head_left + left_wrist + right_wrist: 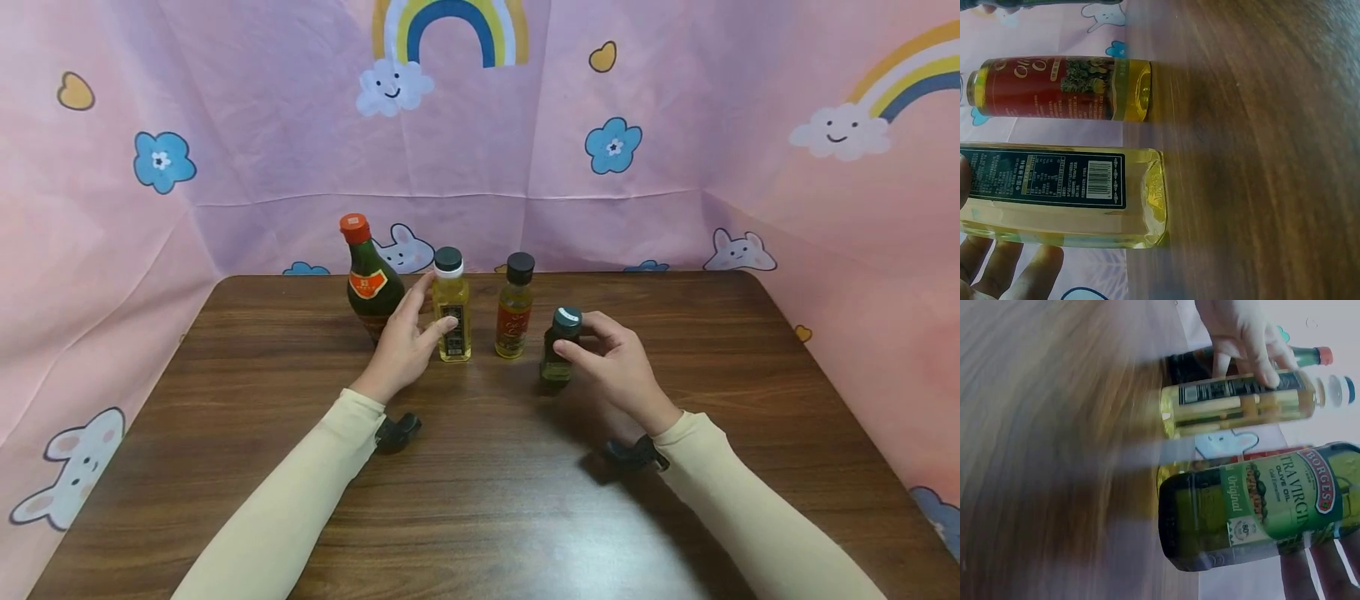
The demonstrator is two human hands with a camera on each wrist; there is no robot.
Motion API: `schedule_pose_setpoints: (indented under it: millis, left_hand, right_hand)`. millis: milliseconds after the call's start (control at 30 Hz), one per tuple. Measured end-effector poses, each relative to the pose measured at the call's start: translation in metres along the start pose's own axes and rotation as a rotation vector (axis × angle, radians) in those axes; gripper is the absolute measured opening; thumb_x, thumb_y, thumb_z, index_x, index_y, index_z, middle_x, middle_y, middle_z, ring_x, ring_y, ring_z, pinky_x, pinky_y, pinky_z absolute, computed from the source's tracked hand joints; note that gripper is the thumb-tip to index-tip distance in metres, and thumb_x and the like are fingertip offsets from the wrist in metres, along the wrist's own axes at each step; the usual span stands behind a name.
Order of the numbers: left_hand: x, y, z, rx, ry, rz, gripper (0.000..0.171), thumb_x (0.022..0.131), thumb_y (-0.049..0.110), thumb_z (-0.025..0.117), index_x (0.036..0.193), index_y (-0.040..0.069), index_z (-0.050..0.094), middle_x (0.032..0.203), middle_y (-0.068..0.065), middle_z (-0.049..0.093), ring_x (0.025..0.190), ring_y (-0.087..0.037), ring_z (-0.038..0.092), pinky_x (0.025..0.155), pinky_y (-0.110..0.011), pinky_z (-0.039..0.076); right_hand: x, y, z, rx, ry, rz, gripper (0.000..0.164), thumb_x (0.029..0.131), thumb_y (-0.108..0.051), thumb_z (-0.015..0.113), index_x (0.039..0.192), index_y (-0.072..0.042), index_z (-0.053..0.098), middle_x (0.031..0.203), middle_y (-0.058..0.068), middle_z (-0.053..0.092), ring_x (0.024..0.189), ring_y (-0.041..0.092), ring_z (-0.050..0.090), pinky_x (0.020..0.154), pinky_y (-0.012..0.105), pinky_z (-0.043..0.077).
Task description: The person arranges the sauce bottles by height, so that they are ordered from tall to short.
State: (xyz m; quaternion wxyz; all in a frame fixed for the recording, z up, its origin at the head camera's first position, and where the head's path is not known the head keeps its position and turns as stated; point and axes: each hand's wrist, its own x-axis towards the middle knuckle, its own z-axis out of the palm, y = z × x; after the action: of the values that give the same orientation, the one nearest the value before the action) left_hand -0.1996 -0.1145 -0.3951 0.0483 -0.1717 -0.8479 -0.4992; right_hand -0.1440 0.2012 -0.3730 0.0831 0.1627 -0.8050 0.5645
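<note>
My left hand (406,343) grips a square clear bottle of yellow oil (453,292) with a dark green cap. Its thumb lies across the dark label and the other fingers reach along the left side. The left wrist view shows the bottle's barcode label (1105,181) and fingers (1038,272) behind it. On the right, my right hand (618,367) holds a small dark green olive oil bottle (556,360), thumb in front and fingers behind. Its green "extra virgin olive oil" label (1285,494) faces the right wrist camera. Both bottles are upright.
Between the two held bottles stands a red-labelled oil bottle (513,321) with a black cap. A taller dark green bottle (369,279) with a red cap stands behind my left hand. The brown wooden table (480,500) ends at a pink patterned cloth (285,150).
</note>
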Motion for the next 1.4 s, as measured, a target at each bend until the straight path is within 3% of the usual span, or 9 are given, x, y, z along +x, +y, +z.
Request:
schedule_pose_setpoints:
  millis: [300, 467, 533, 1000, 1400]
  left_hand:
    - [0.000, 0.001, -0.001, 0.005, 0.001, -0.005, 0.079, 0.103, 0.031, 0.065, 0.167, 0.019, 0.020, 0.170, -0.009, 0.023, 0.158, -0.035, 0.015, 0.113, -0.060, 0.039]
    - [0.000, 0.002, 0.000, -0.005, 0.003, 0.000, 0.077, 0.103, 0.031, 0.066, 0.166, 0.020, 0.022, 0.168, -0.009, 0.027, 0.154, -0.032, 0.027, 0.110, -0.058, 0.043]
    - [0.001, 0.002, 0.000, -0.010, 0.006, 0.003, 0.076, 0.103, 0.030, 0.066, 0.166, 0.021, 0.024, 0.167, -0.009, 0.030, 0.151, -0.031, 0.033, 0.108, -0.057, 0.046]
    - [0.000, 0.004, -0.002, -0.015, 0.009, -0.001, 0.076, 0.102, 0.028, 0.068, 0.165, 0.021, 0.026, 0.164, -0.010, 0.034, 0.145, -0.030, 0.040, 0.103, -0.054, 0.050]
    - [0.000, 0.001, -0.001, -0.002, 0.009, -0.001, 0.076, 0.102, 0.027, 0.068, 0.165, 0.020, 0.025, 0.166, -0.011, 0.031, 0.148, -0.032, 0.037, 0.104, -0.055, 0.050]
  right_hand:
    - [0.011, 0.010, -0.019, -0.047, 0.049, 0.012, 0.031, 0.097, -0.015, 0.075, 0.126, -0.006, 0.070, 0.118, 0.002, 0.069, 0.111, 0.008, 0.065, 0.096, 0.028, 0.054]
    - [0.018, 0.015, -0.023, -0.041, 0.067, 0.022, 0.035, 0.098, -0.017, 0.074, 0.131, -0.006, 0.068, 0.121, 0.004, 0.068, 0.113, 0.009, 0.065, 0.095, 0.026, 0.055]
    - [0.020, 0.017, -0.023, -0.038, 0.070, 0.029, 0.037, 0.099, -0.018, 0.073, 0.133, -0.006, 0.067, 0.122, 0.006, 0.068, 0.113, 0.010, 0.065, 0.092, 0.024, 0.055]
    - [0.039, 0.029, -0.013, 0.002, 0.091, 0.072, 0.037, 0.098, -0.018, 0.074, 0.131, -0.002, 0.066, 0.124, 0.015, 0.067, 0.112, 0.023, 0.065, 0.088, 0.019, 0.055]
    - [0.041, 0.038, -0.007, 0.006, 0.096, 0.089, 0.039, 0.098, -0.018, 0.074, 0.132, -0.001, 0.065, 0.126, 0.016, 0.067, 0.113, 0.022, 0.065, 0.086, 0.019, 0.055]
